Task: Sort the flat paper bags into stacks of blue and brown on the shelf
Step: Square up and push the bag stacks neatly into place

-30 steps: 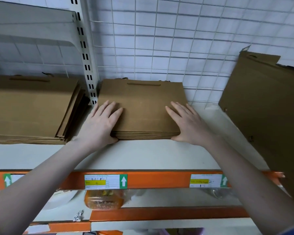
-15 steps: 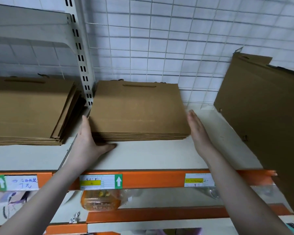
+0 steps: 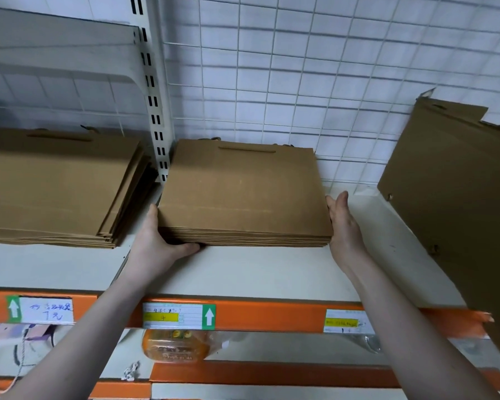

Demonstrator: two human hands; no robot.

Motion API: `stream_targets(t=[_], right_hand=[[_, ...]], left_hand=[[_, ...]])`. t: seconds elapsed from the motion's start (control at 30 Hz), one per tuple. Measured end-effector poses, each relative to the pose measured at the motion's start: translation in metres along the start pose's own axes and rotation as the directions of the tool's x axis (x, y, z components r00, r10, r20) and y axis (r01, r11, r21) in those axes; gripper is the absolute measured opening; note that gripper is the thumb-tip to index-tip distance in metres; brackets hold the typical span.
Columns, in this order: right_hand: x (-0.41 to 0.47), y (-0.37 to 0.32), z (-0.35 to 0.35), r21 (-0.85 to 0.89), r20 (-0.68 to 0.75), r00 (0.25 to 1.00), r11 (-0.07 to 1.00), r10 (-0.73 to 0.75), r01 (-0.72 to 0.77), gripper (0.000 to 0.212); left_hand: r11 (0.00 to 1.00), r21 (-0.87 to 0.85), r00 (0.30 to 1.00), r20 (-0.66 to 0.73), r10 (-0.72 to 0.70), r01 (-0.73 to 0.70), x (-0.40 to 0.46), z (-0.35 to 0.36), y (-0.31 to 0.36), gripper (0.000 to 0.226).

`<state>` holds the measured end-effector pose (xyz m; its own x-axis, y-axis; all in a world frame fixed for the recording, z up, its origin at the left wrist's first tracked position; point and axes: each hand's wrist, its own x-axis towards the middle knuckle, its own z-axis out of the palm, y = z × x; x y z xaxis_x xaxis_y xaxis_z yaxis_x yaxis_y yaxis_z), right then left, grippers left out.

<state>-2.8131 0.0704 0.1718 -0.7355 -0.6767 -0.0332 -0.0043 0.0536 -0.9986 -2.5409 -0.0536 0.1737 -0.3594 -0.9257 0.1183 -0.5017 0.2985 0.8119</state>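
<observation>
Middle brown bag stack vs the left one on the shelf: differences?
The middle stack is squared up, edges flush; the left stack is fanned, its right edges staggered. The left hand and right hand bracket the middle stack's sides; nothing touches the left stack. Both are flat brown paper bags.

White wire grid behind, slotted upright — orange packet below
</observation>
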Motion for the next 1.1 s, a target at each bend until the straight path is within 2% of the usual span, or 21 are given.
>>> stream_targets(t=[0.13, 0.23, 0.43, 0.6, 0.73, 0.93, 1.1], right_hand=[[0.002, -0.001, 0.005, 0.005, 0.027, 0.999, 1.0, 0.016, -0.017, 0.081], [0.004, 0.001, 0.003, -0.003, 0.02, 0.999, 1.0, 0.031, -0.031, 0.069], [0.003, -0.001, 0.003, -0.026, 0.032, 0.999, 0.999, 0.034, -0.033, 0.071], [0.005, 0.0, 0.003, 0.088, 0.079, 0.993, 0.992, 0.088, -0.095, 0.089], [0.003, 0.0, 0.001, 0.14, 0.091, 0.991, 0.985, 0.094, -0.106, 0.082], [0.002, -0.003, 0.004, 0.054, 0.049, 0.998, 0.998, 0.042, -0.045, 0.074], [0.01, -0.006, 0.008, 0.072, 0.056, 0.998, 0.997, 0.025, -0.029, 0.066]], left_hand=[[1.0, -0.02, 1.0, 0.006, 0.006, -0.005, 0.0, -0.003, -0.001, 0.106], [1.0, -0.026, 1.0, 0.013, 0.013, -0.012, 0.0, -0.004, -0.003, 0.104], [0.999, -0.046, 0.999, 0.038, 0.013, -0.011, 0.003, -0.005, -0.007, 0.105], [0.998, -0.065, 0.998, 0.063, 0.0, 0.004, 0.007, -0.012, -0.016, 0.108], [0.999, -0.008, 0.997, 0.063, 0.04, -0.039, 0.006, -0.012, -0.015, 0.106], [0.992, 0.102, 0.996, 0.065, 0.063, -0.07, 0.005, -0.014, -0.015, 0.1], [0.984, 0.151, 0.994, 0.053, 0.091, -0.098, 0.007, -0.017, -0.019, 0.093]])
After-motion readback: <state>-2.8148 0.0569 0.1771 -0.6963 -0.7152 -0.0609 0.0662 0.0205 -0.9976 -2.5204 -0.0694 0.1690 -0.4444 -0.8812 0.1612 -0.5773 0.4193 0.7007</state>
